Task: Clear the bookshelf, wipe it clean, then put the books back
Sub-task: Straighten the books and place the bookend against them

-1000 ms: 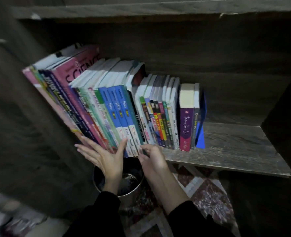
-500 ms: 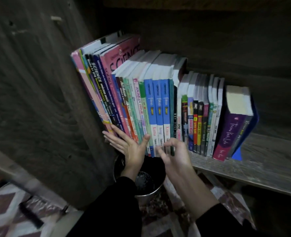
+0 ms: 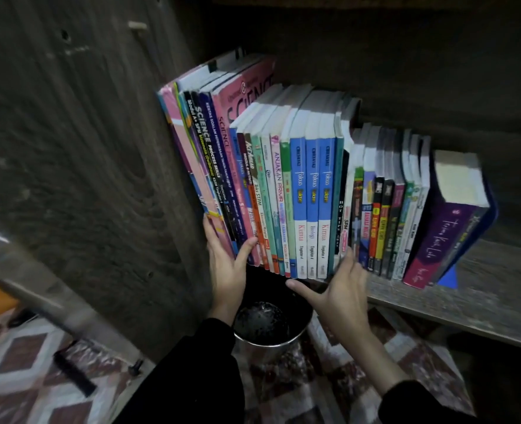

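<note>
- L hand (image 3: 227, 270): fingers (image 3: 211, 237) lie flat on the outer cover at the row's left end. Thumb presses across the spines, pinching the bottom corner of the tall textbooks (image 3: 210, 166).
- R hand (image 3: 343, 290): fingers (image 3: 349, 261) straight, slid into the gap betw. the teal book (image 3: 338, 194) and the shorter paperbacks (image 3: 384, 209), tips hidden. Thumb splayed left under the three blue Fokus books (image 3: 312, 191). Not clasped round anything.
- All books stand on the wooden shelf (image 3: 482, 301), spines out. Tall ones tilt toward the side panel (image 3: 85, 179); a thick purple book (image 3: 442, 237) leans at the right end.
- Below the hands: metal bucket (image 3: 271, 341) on a patterned rug (image 3: 23, 362).
</note>
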A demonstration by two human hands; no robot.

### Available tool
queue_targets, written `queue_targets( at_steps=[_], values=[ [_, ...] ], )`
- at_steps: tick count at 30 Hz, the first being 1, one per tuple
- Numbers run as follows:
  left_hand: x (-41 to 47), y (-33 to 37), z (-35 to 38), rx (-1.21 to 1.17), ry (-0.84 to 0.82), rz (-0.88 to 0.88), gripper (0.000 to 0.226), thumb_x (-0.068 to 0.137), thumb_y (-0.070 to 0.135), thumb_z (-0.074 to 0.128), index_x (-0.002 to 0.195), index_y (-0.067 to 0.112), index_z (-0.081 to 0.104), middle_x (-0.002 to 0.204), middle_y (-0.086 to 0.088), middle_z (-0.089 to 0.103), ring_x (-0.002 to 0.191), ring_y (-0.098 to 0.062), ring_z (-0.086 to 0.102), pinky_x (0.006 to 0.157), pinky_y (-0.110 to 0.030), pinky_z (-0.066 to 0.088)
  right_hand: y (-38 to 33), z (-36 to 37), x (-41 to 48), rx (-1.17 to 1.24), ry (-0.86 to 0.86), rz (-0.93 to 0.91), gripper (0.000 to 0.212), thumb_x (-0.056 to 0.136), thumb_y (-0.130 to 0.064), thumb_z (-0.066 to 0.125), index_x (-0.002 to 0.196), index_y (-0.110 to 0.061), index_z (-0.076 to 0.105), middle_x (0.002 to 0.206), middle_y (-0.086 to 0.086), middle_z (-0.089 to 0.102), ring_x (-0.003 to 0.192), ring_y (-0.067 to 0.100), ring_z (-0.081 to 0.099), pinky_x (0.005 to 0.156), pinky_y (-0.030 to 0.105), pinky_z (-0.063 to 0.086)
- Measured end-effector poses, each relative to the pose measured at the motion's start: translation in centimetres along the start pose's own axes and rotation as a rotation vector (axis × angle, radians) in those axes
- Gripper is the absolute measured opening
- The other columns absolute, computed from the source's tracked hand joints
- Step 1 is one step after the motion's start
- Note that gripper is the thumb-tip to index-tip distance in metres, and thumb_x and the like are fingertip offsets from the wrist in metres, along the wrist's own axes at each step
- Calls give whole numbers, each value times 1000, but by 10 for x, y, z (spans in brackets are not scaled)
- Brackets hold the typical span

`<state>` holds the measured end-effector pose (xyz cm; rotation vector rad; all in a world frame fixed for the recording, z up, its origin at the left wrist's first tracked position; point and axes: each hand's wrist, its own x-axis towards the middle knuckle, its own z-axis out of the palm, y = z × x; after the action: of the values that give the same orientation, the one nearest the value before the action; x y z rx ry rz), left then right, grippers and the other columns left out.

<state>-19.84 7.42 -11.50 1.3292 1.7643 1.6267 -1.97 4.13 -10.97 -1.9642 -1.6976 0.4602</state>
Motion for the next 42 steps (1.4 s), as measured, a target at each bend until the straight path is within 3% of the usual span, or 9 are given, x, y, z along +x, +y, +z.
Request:
queue_targets(
  at_steps=[3,7,16,24,28,32,35,38,42],
  values=[
    [0,-5,2,-21,36,0,94,81,53,64,152,26,9,157,2,23,143,-11,23,117,-38,25,2,11,4,35,187,1,127,57,-83,56,146,0,20,123,13,43,113,24,33,100,43,36],
    [-2,-3,4,8,72,66,101,80,69,54,150,9,14,147,5,23,134,5,20,107,-4,17,-5,21,8,154,320,8,119,56,-68,75,141,1,30,109,11,45,98,16,30,91,41,36],
    [13,-14,0,130,124,184,105,83,70,42,145,-11,18,146,-28,29,132,-14,23,99,6,8,-43,54,11,97,512,42,110,61,-69,62,131,14,42,97,26,56,93,42,53,87,54,48],
    [-12,10,20,183,239,144,77,97,48,36,152,5,4,159,-18,6,145,-21,7,119,-32,5,-34,47,6,57,381,29,106,70,-79,50,134,5,39,101,19,57,93,35,56,80,43,51],
    [-39,66,38,222,188,369,69,98,30,43,149,-3,10,155,-30,7,145,-35,4,119,-42,4,-6,20,1,438,149,-4,65,86,-20,65,144,-19,35,128,7,49,124,28,42,105,39,35],
    [-70,97,65,222,-2,833,57,94,18,50,144,9,26,150,-17,19,143,-34,19,118,-44,17,31,-34,-13,652,605,-21,28,85,1,48,92,-25,56,84,-7,59,82,12,57,74,19,41],
    [-92,106,93,81,-187,726,61,94,24,53,147,20,23,149,-6,20,138,-30,31,109,-49,34,62,-76,-7,805,830,145,31,72,-8,44,99,-19,53,88,3,52,76,1,49,76,12,39],
    [-98,111,123,111,-210,393,86,86,55,51,149,34,-5,155,-7,7,143,-31,17,113,-56,24,94,-107,22,1060,646,410,48,71,-31,48,119,-22,51,108,6,50,99,23,52,97,38,41],
    [-96,120,148,284,-242,369,118,70,80,47,145,30,-28,156,-23,-14,144,-43,5,115,-46,12,91,-145,46,1303,198,452,49,94,-62,32,110,-24,58,120,1,58,111,25,57,103,40,39]
  ],
)
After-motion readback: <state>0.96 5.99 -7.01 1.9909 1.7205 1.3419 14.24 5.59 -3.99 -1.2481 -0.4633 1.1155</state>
